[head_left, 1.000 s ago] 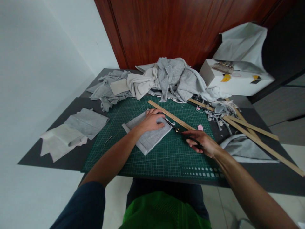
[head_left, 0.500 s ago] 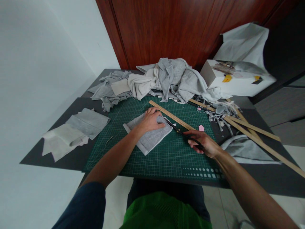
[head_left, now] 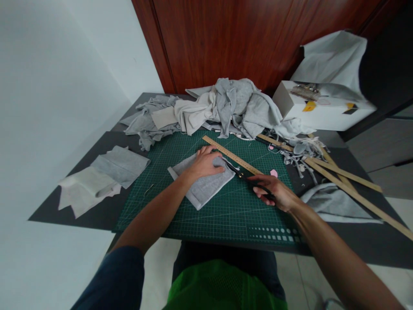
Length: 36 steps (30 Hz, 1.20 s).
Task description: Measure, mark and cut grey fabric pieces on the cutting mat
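A folded piece of grey fabric (head_left: 206,189) lies on the green cutting mat (head_left: 206,226). My left hand (head_left: 204,162) rests flat across its upper part, fingers stretched out, pressing it down. My right hand (head_left: 274,189) grips the black handles of a pair of scissors (head_left: 247,179). Their blades lie along the fabric's upper right edge, close to my left thumb, where a thin pale strip of cloth shows. Just beyond the scissors, a wooden ruler (head_left: 229,154) lies slanted on the mat, its near end by my right hand.
Heaped grey and cream cloth (head_left: 238,105) lines the back of the table. Cut fabric pieces (head_left: 121,163) lie at the left. On the right are wooden strips (head_left: 342,176), scraps (head_left: 305,148), a grey cloth (head_left: 335,200) and a white box (head_left: 329,112). A pink scrap (head_left: 274,173) sits near my right hand.
The scissors and my right hand have shifted slightly forward and left along the fabric edge. My left hand stays in place on the fabric. The whole view has moved a little.
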### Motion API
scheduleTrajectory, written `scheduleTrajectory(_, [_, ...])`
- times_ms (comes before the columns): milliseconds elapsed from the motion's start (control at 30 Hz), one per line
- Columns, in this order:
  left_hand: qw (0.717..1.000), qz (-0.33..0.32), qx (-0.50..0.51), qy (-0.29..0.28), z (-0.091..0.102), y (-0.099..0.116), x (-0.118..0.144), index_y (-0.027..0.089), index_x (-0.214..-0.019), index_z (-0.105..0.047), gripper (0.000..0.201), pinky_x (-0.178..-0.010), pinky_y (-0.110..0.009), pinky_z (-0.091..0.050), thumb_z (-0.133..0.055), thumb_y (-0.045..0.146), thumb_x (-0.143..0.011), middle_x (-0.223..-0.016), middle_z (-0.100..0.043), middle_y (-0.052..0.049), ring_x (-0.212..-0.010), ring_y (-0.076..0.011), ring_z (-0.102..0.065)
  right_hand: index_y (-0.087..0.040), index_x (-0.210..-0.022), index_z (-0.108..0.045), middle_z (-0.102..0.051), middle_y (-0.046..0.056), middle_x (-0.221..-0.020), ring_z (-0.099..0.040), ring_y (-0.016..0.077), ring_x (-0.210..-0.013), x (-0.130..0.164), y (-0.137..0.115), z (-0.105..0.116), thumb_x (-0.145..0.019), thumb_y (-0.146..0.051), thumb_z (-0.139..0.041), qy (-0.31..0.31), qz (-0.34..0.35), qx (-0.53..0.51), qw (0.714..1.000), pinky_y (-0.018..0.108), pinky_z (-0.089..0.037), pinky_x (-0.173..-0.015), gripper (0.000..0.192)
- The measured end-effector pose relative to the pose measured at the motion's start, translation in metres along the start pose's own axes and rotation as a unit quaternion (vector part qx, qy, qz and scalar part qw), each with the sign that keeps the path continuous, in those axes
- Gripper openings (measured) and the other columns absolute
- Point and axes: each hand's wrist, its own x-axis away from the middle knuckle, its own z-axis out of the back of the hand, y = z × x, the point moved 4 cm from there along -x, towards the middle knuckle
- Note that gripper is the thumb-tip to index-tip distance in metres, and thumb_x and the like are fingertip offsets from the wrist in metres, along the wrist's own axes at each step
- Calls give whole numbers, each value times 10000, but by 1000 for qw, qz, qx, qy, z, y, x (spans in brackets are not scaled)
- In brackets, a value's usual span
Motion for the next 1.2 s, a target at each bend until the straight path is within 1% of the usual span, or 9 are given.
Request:
scheduleTrajectory(100, [1000,4,-2,-3,-1,-1,0,293,-1197,-743,485,-1162,-544,-389,-864,470,-762,-1527,-503,-77,-1371,-358,-465,-147,-1247,-659,-575,-75,-577,-420,81,-365,-2,3,3,-686,-433,-814,1,-6,4,1000,207,-188,-352,648])
scheduleTrajectory(267, [1000,5,2,2,0,0,0,297,-1189,-745,479,-1170,-546,-383,-871,462,-757,-1529,-509,-71,-1377,-355,-467,-156,-1269,-647,-589,-73,-598,-429,82,-377,-4,4,2,-719,-436,-800,-14,-2,5,1000,209,-219,-357,635])
scheduleTrajectory(533, [1000,8,-3,-6,1,0,0,297,-1199,-740,493,-1169,-545,-385,-878,471,-758,-1536,-510,-76,-1385,-353,-472,-148,-1221,-656,-569,-73,-548,-427,92,-370,-3,-8,-6,-646,-421,-791,12,-19,-4,1000,211,-189,-360,651])
scheduleTrajectory(733, [1000,10,-5,-6,0,0,-1,310,-1200,-734,498,-1161,-554,-389,-881,479,-756,-1536,-509,-66,-1388,-360,-467,-154,-1230,-661,-578,-70,-560,-444,98,-377,-6,-7,-8,-658,-396,-778,11,-17,-5,1000,209,-224,-355,632])
scheduleTrajectory(900, [1000,7,-4,-7,1,0,-1,295,-1200,-734,511,-1167,-559,-386,-881,497,-755,-1543,-504,-79,-1393,-364,-467,-145,-1226,-681,-575,-65,-554,-435,95,-372,-10,-7,-9,-637,-386,-797,15,-14,-18,1000,206,-201,-352,647])
scheduleTrajectory(1033, [1000,6,0,-11,1,0,-1,278,-1206,-728,513,-1176,-555,-386,-877,479,-759,-1556,-491,-93,-1399,-366,-466,-137,-1214,-677,-580,-58,-543,-436,98,-374,-9,-9,-10,-613,-377,-800,18,-18,-18,1000,206,-206,-348,659])
scheduleTrajectory(1100, [1000,5,6,-8,0,-1,-1,284,-1236,-708,545,-1176,-552,-390,-877,472,-754,-1550,-493,-87,-1399,-365,-466,-139,-1206,-681,-581,-57,-543,-434,98,-372,-8,-10,-10,-603,-369,-798,20,-19,-19,999,207,-205,-345,656])
scheduleTrajectory(1200, [1000,2,18,-1,-1,-2,-2,273,-1333,-640,683,-1179,-546,-396,-887,461,-725,-1531,-501,-96,-1393,-367,-469,-141,-1197,-693,-585,-52,-549,-436,100,-370,-8,-10,-10,-601,-371,-802,21,-14,-19,999,210,-201,-346,648])
